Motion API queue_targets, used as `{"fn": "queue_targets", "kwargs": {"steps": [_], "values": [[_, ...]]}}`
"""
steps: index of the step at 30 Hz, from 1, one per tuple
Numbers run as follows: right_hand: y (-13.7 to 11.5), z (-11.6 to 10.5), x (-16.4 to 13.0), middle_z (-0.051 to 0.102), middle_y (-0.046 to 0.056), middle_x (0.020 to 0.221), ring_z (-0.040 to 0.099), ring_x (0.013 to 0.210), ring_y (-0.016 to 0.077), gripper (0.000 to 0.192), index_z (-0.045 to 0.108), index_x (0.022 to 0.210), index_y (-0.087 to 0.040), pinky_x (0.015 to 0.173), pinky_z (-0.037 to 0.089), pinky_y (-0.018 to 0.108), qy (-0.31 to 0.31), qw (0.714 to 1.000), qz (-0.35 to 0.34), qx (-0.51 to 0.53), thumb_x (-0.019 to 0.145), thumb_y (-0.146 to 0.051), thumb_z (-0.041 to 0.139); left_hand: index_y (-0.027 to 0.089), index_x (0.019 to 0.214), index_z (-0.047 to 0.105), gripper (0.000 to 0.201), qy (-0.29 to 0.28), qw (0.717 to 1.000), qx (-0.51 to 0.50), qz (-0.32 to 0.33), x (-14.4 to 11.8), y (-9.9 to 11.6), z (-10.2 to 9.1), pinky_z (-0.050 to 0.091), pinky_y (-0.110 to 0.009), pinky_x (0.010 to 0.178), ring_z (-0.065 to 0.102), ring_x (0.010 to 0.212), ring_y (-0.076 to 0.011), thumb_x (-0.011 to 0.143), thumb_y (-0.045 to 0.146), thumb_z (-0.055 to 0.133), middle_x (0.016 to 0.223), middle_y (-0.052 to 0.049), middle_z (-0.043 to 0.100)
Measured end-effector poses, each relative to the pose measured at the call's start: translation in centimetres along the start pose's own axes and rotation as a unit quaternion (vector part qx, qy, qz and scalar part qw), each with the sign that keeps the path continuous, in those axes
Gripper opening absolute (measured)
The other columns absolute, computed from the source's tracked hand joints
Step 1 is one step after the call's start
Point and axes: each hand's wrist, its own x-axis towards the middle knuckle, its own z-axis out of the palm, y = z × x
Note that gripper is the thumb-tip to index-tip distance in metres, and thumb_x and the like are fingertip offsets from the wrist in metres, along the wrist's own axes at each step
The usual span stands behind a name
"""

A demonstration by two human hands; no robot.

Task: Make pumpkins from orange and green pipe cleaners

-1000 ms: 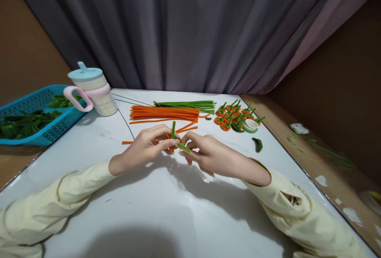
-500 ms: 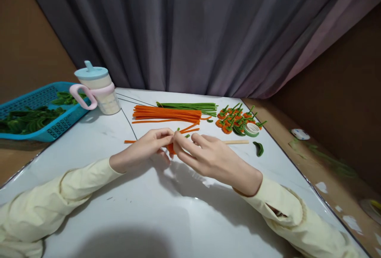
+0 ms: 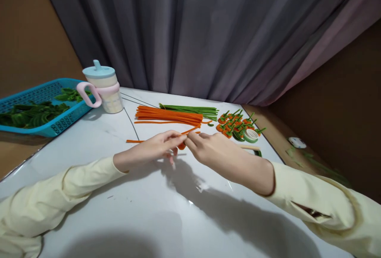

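Observation:
My left hand (image 3: 157, 147) pinches a small orange fuzzy piece (image 3: 181, 146) of chenille stem above the table. My right hand (image 3: 218, 154) meets it from the other side, fingers curled and tips pressed at the same piece, most of which they hide. Behind the hands lies a bundle of orange chenille stems (image 3: 168, 115), with green chenille stems (image 3: 190, 109) beyond it. A single orange stem (image 3: 134, 141) pokes out left of my left hand. Past my right hand a pale stick (image 3: 250, 147) shows; whether that hand touches it I cannot tell.
Several small orange fuzzy pumpkin-like pieces with green stalks (image 3: 236, 121) cluster at the right, beside a tape roll (image 3: 250, 135). A lidded cup (image 3: 113, 101) with a pink handle and a blue basket (image 3: 55, 127) of green fuzzy pieces stand left. A grey curtain (image 3: 190, 31) hangs behind.
My right hand has turned over, its back now facing up and its fingers more curled. Both hands sit slightly further right. The stick's visible end has shifted right, overlapping the dark green curl.

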Motion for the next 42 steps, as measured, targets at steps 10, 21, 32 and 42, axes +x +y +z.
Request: {"fn": "queue_targets", "kwargs": {"steps": [10, 21, 32, 42], "values": [[2.0, 2.4, 0.6, 0.064, 0.007, 0.082, 0.06, 0.069, 0.0137, 0.023, 0.061, 0.088, -0.013, 0.059, 0.04, 0.022, 0.046, 0.921, 0.028, 0.386, 0.083, 0.001, 0.044, 0.016, 0.123, 0.051, 0.038, 0.035, 0.985, 0.157, 0.057, -0.6, -1.4, 1.0, 0.05, -0.027, 0.066, 0.063, 0.072, -0.0152, 0.091, 0.037, 0.049, 0.089, -0.005, 0.066], [2.9, 2.7, -0.8, 0.048, -0.003, 0.057, 0.041, 0.049, 0.0071, 0.025, 0.065, 0.095, -0.008, 0.05, 0.035, 0.019, -0.182, 0.741, 0.087, 0.641, 0.091, -0.019, 0.042, 0.014, 0.131, 0.05, 0.042, -0.073, 0.978, 0.194, 0.037, -0.2, -2.1, 1.1, 0.054, -0.026, 0.066, 0.064, 0.068, -0.0144, 0.095, 0.032, 0.04, 0.087, -0.007, 0.068], [-0.9, 4.8, -2.2, 0.052, -0.005, 0.054, 0.049, 0.044, 0.0075, 0.042, 0.057, 0.115, -0.013, 0.048, 0.041, 0.017, -0.11, 0.714, 0.146, 0.676, 0.079, -0.001, 0.038, 0.018, 0.127, 0.056, 0.037, -0.026, 0.925, 0.336, 0.178, -0.7, -3.7, 1.3, 0.049, -0.023, 0.063, 0.062, 0.065, -0.0128, 0.094, 0.024, 0.04, 0.08, -0.004, 0.068], [-1.0, 4.4, -2.5, 0.057, -0.004, 0.057, 0.047, 0.038, 0.0068, 0.045, 0.057, 0.117, -0.011, 0.039, 0.04, 0.016, -0.116, 0.724, 0.186, 0.654, 0.074, -0.005, 0.043, 0.012, 0.125, 0.058, 0.038, -0.086, 0.987, 0.129, -0.034, 0.0, -2.9, 1.2, 0.055, -0.023, 0.063, 0.066, 0.063, -0.0125, 0.092, 0.026, 0.047, 0.074, -0.005, 0.068]]}}
